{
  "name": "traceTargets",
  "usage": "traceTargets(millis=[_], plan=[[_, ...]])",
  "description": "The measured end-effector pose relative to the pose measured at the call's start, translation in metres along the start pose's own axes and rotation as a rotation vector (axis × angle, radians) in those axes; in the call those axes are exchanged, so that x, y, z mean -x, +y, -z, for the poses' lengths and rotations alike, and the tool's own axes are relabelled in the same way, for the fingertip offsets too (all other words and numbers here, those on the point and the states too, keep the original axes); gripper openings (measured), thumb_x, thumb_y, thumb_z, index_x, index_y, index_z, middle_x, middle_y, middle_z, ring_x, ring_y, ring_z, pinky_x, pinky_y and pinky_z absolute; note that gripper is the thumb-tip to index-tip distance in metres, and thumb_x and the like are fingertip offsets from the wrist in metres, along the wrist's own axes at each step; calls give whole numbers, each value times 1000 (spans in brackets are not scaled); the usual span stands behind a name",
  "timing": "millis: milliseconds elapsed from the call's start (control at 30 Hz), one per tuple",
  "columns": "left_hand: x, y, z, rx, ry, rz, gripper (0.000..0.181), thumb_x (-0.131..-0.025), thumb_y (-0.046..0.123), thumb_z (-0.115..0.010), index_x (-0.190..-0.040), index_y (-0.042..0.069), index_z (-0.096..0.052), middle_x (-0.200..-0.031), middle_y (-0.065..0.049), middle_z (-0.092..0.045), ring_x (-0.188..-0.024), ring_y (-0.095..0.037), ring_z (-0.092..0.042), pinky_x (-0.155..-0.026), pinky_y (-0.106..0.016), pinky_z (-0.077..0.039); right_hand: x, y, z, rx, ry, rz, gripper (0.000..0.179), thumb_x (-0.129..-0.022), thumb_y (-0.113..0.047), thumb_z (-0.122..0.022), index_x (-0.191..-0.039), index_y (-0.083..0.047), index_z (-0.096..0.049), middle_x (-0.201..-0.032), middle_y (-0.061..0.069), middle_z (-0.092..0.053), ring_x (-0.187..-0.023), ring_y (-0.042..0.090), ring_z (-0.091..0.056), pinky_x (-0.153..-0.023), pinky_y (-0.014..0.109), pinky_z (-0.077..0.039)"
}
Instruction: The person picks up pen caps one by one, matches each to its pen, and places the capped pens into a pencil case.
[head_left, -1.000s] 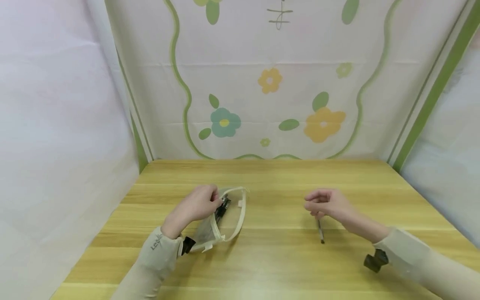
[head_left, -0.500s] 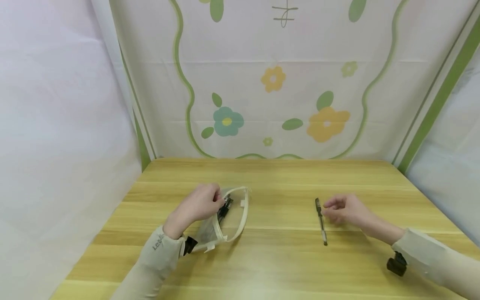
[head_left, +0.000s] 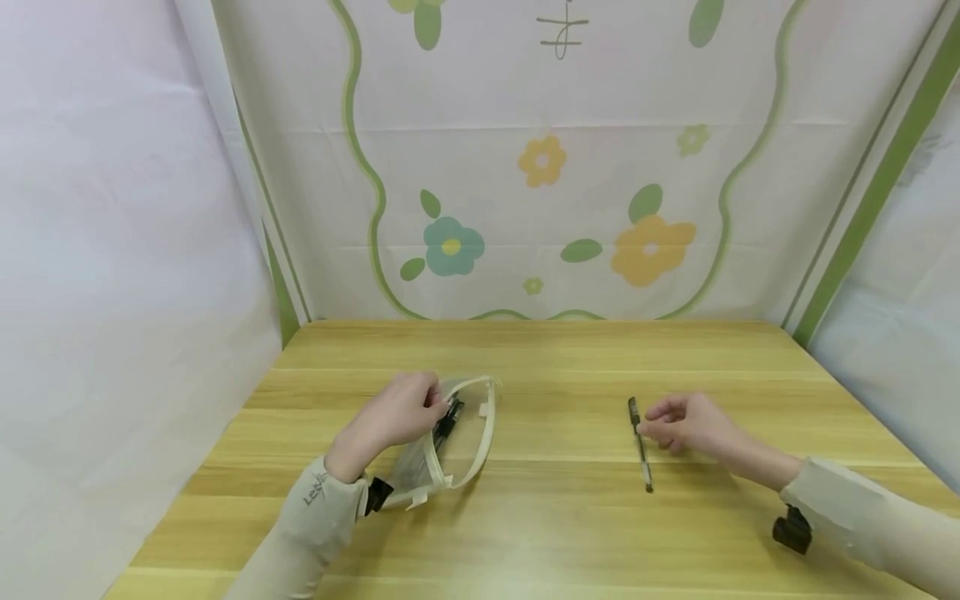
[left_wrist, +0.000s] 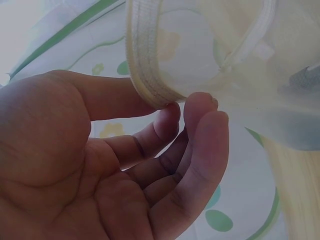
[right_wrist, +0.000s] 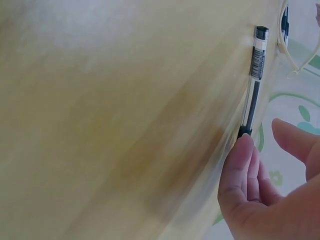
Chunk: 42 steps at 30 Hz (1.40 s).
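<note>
In the head view my left hand [head_left: 401, 408] pinches the near side of the opening of a see-through zip pencil pouch [head_left: 487, 421]. The left wrist view shows its cream zipper edge [left_wrist: 145, 55] between thumb and fingers. Several dark pens [head_left: 447, 419] lie inside the pouch, partly covered by the hand. To the right, a clear-barrelled pen with a black cap [head_left: 642, 458] lies on the table. My right hand [head_left: 690, 423] is just right of it, fingers loosely bent. In the right wrist view a fingertip is right at the pen's [right_wrist: 254, 90] near black end, while the thumb stands apart.
The wooden table [head_left: 555, 517] spreads around both hands. White cloth with printed flowers [head_left: 540, 208] rises behind it, and plain pale cloth sheets [head_left: 135, 250] hang at both sides.
My right hand has moved right from over the pen to beside it, leaving the pen's whole length in view. The left hand keeps its hold on the pouch.
</note>
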<state>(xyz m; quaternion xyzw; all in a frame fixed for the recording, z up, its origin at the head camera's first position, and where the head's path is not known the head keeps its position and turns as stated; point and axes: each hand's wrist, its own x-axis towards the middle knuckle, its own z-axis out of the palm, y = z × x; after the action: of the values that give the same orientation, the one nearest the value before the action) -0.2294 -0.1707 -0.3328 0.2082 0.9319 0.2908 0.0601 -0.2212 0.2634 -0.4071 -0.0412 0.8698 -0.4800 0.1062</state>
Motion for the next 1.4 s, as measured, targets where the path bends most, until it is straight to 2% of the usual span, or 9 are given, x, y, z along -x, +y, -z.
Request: traceTargets(millis=[433, 733, 1033, 1400], plan=[[0, -1, -1, -11, 9, -3, 26, -96, 9, -62, -72, 8, -50, -60, 1, -43, -50, -11, -38, -50, -27, -35, -6, 2, -10, 76, 41, -2, 46, -82, -27, -82, -106, 7, -64, -84, 11, -65, -70, 24, -63, -58, 34, -56], [-1, -1, -2, -17, 10, -2, 27, -95, 9, -63, -72, 8, -50, -61, 0, -44, -51, -11, -39, -50, -27, -36, -10, 3, -11, 137, 12, 79, 38, -77, -19, -86, -102, 3, -70, -79, 7, -64, -64, 20, -57, -52, 28, -50], [-1, 0, -2, -14, 11, -11, 28, -96, 9, -62, -71, 8, -49, -60, 0, -41, -51, -12, -37, -51, -28, -34, -11, 1, -10, 162, -19, 108, 28, -79, -14, -83, -100, 1, -71, -78, 7, -64, -66, 20, -57, -53, 30, -52], [0, -1, -2, -23, 21, -14, 26, -96, 9, -61, -73, 9, -50, -61, 0, -44, -52, -12, -39, -52, -29, -36, -10, -2, -9, 172, -48, 116, 23, -81, -11, -80, -100, -1, -73, -75, 7, -65, -54, 13, -51, -46, 26, -46]])
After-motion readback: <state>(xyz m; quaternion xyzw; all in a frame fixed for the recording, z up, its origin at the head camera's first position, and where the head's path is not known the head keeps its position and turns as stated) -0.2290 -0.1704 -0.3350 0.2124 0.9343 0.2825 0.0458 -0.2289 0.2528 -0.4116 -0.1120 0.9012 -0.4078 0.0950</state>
